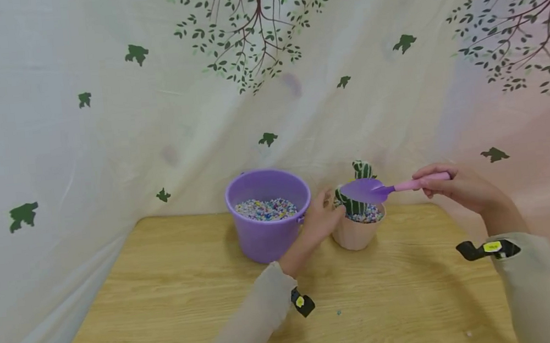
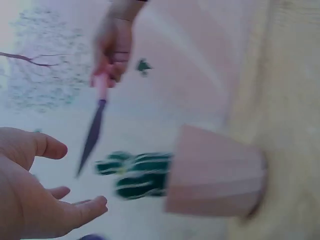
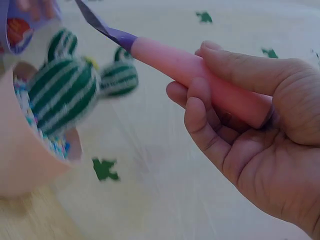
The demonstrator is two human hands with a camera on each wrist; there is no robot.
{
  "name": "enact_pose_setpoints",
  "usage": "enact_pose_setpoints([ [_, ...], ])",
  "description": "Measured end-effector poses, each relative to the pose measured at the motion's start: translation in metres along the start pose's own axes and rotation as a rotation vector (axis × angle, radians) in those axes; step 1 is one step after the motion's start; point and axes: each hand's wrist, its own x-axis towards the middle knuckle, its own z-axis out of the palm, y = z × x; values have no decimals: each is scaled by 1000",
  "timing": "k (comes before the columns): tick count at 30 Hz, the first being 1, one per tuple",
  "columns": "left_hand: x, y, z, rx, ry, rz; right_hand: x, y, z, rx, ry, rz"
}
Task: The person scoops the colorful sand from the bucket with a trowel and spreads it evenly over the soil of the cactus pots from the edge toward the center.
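Note:
My right hand (image 1: 463,189) grips the pink handle of a small trowel (image 1: 365,191), fingers curled round it. The trowel's purple blade is held out level to the left, above a peach pot (image 1: 354,235). In that pot stands a green cactus with white stripes (image 3: 65,92), set in multicoloured pebbles (image 3: 57,146). My left hand (image 1: 321,218) is between the pot and a purple bucket (image 1: 264,244), its fingers loosely bent. The left wrist view shows nothing in the left hand (image 2: 37,195) and a gap between its fingertips and the cactus.
Inside the bucket lies a bed of multicoloured pebbles (image 1: 265,210). Both containers stand toward the back of a wooden table (image 1: 179,313). A stray pebble (image 1: 339,313) lies near the front. Behind hangs a pale cloth (image 1: 201,123) printed with branches and green shapes.

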Motion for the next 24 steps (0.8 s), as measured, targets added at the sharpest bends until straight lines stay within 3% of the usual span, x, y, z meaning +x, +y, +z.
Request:
enact_pose_setpoints([
  [3,0,14,-41,34,38,134,17,-16,19,32,13,-17],
  [6,3,16,-87,101,140,226,35,-33,40,83,40,-19],
  [9,4,10,-132,159,248,218,51,-49,62,139,63,-18],
  [13,4,-10,-180,183,316,125,76,-65,89,166,49,-41],
  [16,0,-28,-202,119,270,18,93,-74,109,106,36,-37],
  [19,-4,-43,-215,18,182,-62,107,-81,130,42,16,-13],
  [24,-6,-65,-227,-165,82,-99,127,-88,162,-23,-37,-9],
])
